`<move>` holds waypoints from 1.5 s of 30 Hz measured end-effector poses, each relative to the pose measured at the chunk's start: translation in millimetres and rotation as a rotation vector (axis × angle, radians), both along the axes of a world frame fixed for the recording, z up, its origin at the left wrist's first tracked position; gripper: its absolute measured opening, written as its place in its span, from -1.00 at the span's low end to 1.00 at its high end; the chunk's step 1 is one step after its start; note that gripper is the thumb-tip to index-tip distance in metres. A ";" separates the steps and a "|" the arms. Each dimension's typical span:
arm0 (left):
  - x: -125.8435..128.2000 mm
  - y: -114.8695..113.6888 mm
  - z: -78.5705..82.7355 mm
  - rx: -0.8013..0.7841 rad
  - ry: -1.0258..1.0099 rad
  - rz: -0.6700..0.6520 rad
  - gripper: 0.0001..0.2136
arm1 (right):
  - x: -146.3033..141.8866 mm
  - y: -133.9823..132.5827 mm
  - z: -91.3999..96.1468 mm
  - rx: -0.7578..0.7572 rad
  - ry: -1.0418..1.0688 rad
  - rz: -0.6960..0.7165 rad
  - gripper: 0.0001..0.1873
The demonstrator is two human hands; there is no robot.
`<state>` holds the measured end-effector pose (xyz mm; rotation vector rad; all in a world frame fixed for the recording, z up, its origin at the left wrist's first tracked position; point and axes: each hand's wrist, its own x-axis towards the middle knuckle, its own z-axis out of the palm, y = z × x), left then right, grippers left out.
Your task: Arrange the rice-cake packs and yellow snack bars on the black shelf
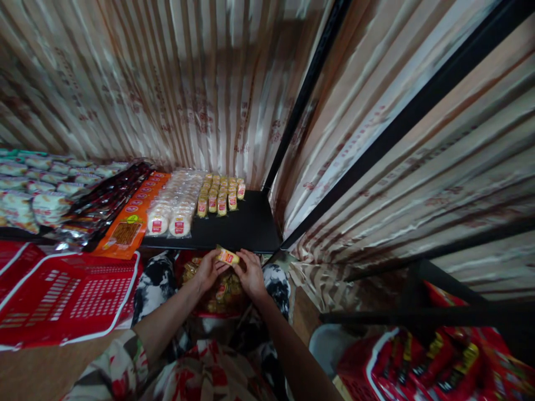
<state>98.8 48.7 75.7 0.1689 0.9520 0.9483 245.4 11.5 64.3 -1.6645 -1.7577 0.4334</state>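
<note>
Below centre, your packet [228, 257] looks glossy plastic; lower left, the basket [90, 295] smooth plastic; upper left, the curtain [167, 83] rippled cloth.

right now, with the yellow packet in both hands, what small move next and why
Probably lift the yellow packet onto the black shelf, beside similar packets: those form rows there, and the left hand and right hand hold this one by the front edge.

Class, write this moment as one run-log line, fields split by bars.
left hand: holding packet | right hand: fingers at packet's other end | shelf: packet rows | below hands: loose packets
</note>
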 end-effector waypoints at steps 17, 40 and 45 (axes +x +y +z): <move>15.4 53.4 41.8 0.382 0.366 -0.371 -0.80 | 14.9 39.0 14.1 -0.104 0.246 -0.050 -0.57; 99.5 142.6 12.4 0.622 0.652 -0.229 -0.69 | 52.2 184.5 7.3 -0.068 0.356 -0.391 -0.76; 108.8 163.4 4.5 0.611 0.642 -0.219 -0.63 | 51.9 216.1 8.2 -0.077 0.320 -0.386 -0.73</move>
